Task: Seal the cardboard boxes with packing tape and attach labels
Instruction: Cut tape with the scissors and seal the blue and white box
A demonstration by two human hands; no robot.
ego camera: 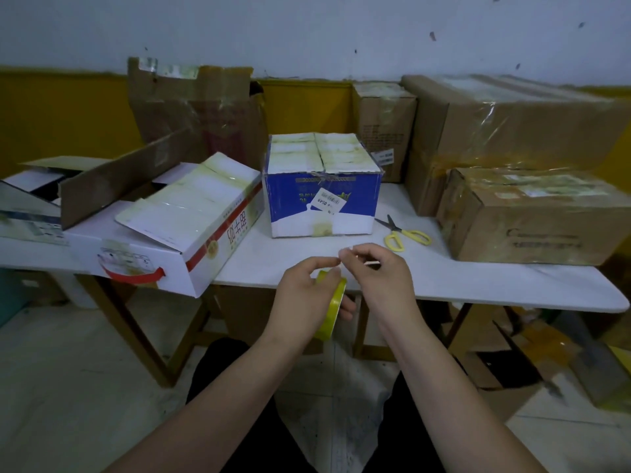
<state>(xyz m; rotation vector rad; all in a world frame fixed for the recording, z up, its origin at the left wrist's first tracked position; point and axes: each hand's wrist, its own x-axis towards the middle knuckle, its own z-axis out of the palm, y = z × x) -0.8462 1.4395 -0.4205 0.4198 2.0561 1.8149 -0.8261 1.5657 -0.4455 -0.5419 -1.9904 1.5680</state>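
While the white carton with the red handle (164, 240) lies at the left end of the bench (478, 285), its top flap loose and one corner hanging past the front edge, the work in hand is nearer the body: freeing the end of the tape. Right of that carton stands the blue and white box (324, 189), taped across its top seam and carrying a small white label (329, 200) on its front face.

Below it, in front of the bench edge, the left hand (304, 288) grips the yellow tape roll (333, 307) on edge, fingers curled round it. Just beside it the right hand (379, 271) has thumb and forefinger pinched together at the top of the roll, apparently on the tape's free end, though the tape there is too thin to make out. A thin pale stick (372, 264) pokes out past the right hand; I cannot tell what it is.

To do this well, I judge the left hand should hold the roll steady while the right peels slowly and squarely, so the strip does not split or fold back on itself.

Further right, yellow-handled scissors (406, 233) lie on the bench, near for cutting. Beyond them brown cartons (532, 213) are stacked, already wrapped in tape.
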